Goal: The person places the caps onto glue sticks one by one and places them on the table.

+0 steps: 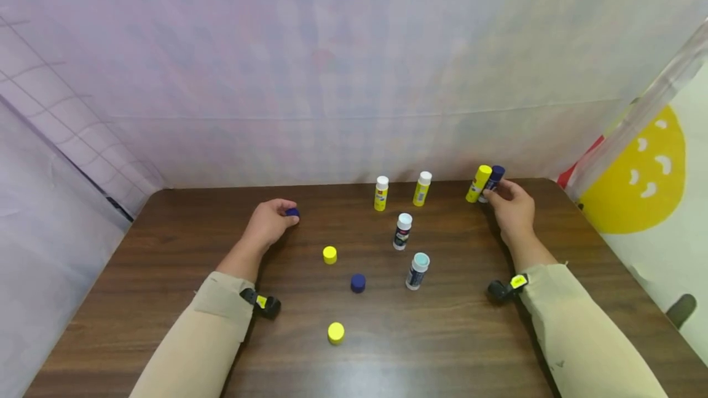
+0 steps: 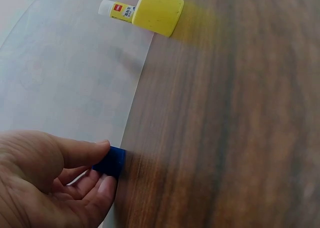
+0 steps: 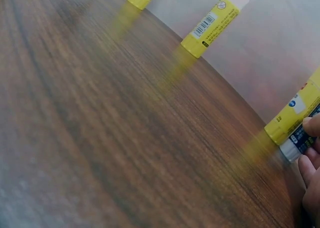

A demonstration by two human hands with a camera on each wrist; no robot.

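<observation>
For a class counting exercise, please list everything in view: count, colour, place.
White-topped glue sticks: 2, yellow, back middle
Uncapped blue glue sticks: 2, dark blue and white, right of centre
Capped yellow glue stick: 1, yellow, back right
Capped blue glue stick: 1, dark blue, beside it
Yellow caps: 2, yellow, middle and front
Blue caps: 2, dark blue, middle and back left
Table: 1, brown, underneath
Sheets: count unclear, pale, behind
Coloured shapes: count unclear, yellow and red, far right
Dark object: 1, unclear, right edge
Wrist cameras: 2, black, on the wrists
Sleeves: 2, beige, on the arms
Left grip: 1, on a blue cap
Right grip: 1, on the capped blue glue stick
</observation>
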